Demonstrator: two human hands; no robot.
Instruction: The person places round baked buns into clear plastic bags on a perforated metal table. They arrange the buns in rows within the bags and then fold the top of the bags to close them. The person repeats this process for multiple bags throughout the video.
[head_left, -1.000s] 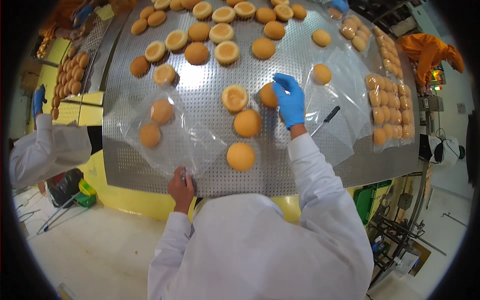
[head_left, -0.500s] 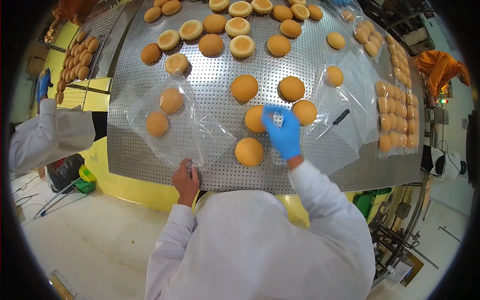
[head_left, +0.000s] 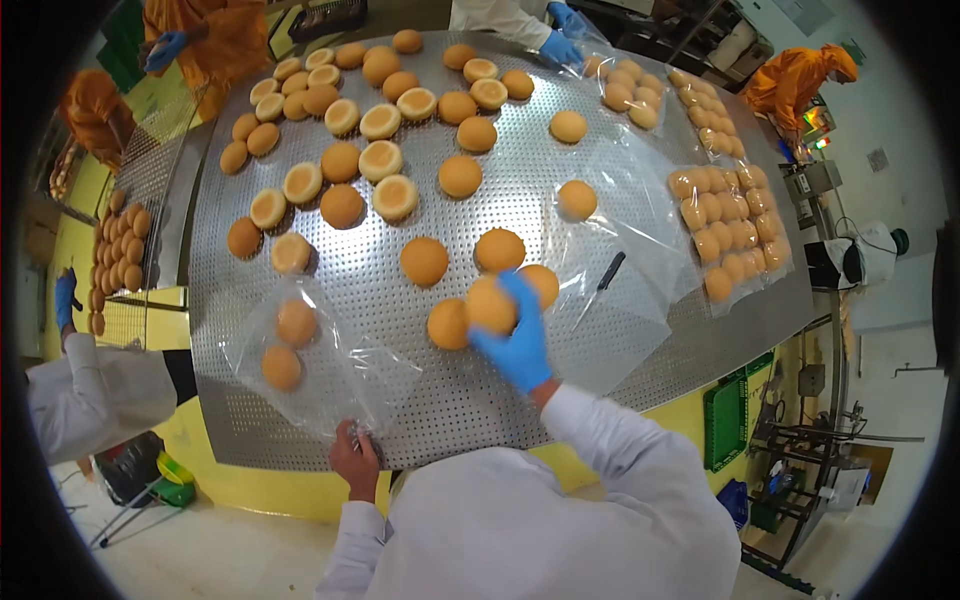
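My bare left hand [head_left: 355, 460] pinches the open-looking near end of a clear plastic bag [head_left: 335, 390] at the table's front edge. Two round golden-brown buns [head_left: 282, 368] lie inside that bag, toward its far end. My blue-gloved right hand [head_left: 520, 345] is closed around a bun [head_left: 490, 303], which looks slightly blurred. Close about it rest other loose buns: one [head_left: 447, 325] on its left, one [head_left: 542, 284] on its right, and one [head_left: 499, 248] just beyond.
A knife [head_left: 610, 272] with a black handle lies on flat clear plastic [head_left: 640, 310] to the right. Filled bun bags [head_left: 735, 225] stand along the right side. Many loose buns [head_left: 340, 162] cover the perforated metal table's [head_left: 240, 320] far left. Co-workers [head_left: 500, 15] stand around.
My right hand has taken up a bun; the bun nearest me is gone from its spot. My left hand keeps its hold on the bag. The view has tilted toward the table's far end.
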